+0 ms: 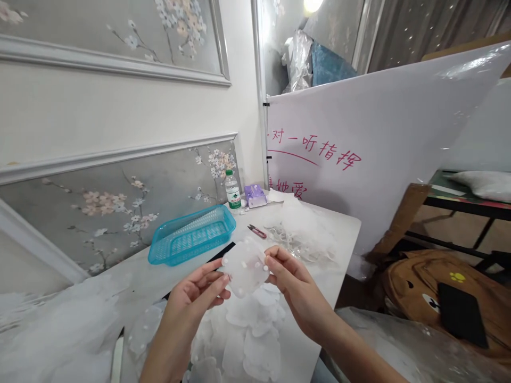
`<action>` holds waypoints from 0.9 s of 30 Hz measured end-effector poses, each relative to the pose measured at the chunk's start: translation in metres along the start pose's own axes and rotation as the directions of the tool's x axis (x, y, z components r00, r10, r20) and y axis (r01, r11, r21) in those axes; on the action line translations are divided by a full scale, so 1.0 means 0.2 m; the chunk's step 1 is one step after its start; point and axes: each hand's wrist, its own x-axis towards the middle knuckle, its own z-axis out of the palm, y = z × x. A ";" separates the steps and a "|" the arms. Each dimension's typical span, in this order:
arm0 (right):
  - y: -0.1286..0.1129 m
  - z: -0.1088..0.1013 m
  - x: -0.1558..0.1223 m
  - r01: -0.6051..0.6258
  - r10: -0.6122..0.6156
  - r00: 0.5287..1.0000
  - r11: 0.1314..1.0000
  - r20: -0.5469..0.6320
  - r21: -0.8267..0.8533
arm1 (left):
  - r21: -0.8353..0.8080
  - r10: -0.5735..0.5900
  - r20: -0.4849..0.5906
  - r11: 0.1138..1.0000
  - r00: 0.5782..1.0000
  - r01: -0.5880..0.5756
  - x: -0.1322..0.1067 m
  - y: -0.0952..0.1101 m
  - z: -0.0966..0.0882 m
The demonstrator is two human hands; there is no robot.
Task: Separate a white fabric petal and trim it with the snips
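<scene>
White table point(339, 229) narrow, running away toward the far right; right edge dropping off beside a brown backpack point(447, 298) on the floor, far end closed by a white board point(379, 154) with pink writing. Left side shut in by the wall with grey floral panels point(120, 207). Open room only in the strip of bare tabletop between the hands and the far clutter, and in the air above it.

Far along the table: blue plastic basket point(191, 234) against the wall, water bottle point(232, 190) and a purple pack point(255, 195) behind it, small red-handled scissors point(257, 231) near the middle, a heap of clear and white material point(303, 229) to the right. Near left: white gauzy fabric point(51, 330), cut off by the lower edge. Below the hands: loose pile of white translucent petal pieces point(247, 335), outlines blurring into the tabletop, count impossible to tell. Dark strip under the held piece mostly hidden.

White translucent dotted piece point(244, 268) held up above the table, between both hands, over the petal pile. Left hand point(195, 298) at its near left edge, thumb and forefinger pinching the rim, other fingers loosely curled beneath. Right hand point(295, 287) at its right edge, fingertips point(270, 261) pressed together on the rim, pinching it; thumb hidden behind the piece.
</scene>
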 end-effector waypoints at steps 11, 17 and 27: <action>-0.11 0.01 -0.04 -0.054 0.055 0.998 0.991 0.005 -0.121 | -0.120 -0.041 -0.068 0.992 0.997 0.032 -0.03 0.05 -0.03; -0.10 0.00 -0.03 -0.079 0.083 0.997 0.962 0.002 -0.262 | -0.132 -0.018 -0.066 0.991 0.998 0.009 -0.04 0.04 -0.05; -0.10 0.00 -0.05 0.018 0.004 0.993 0.981 0.117 -0.193 | 0.232 0.207 -0.021 0.953 0.978 -0.197 -0.06 0.02 -0.09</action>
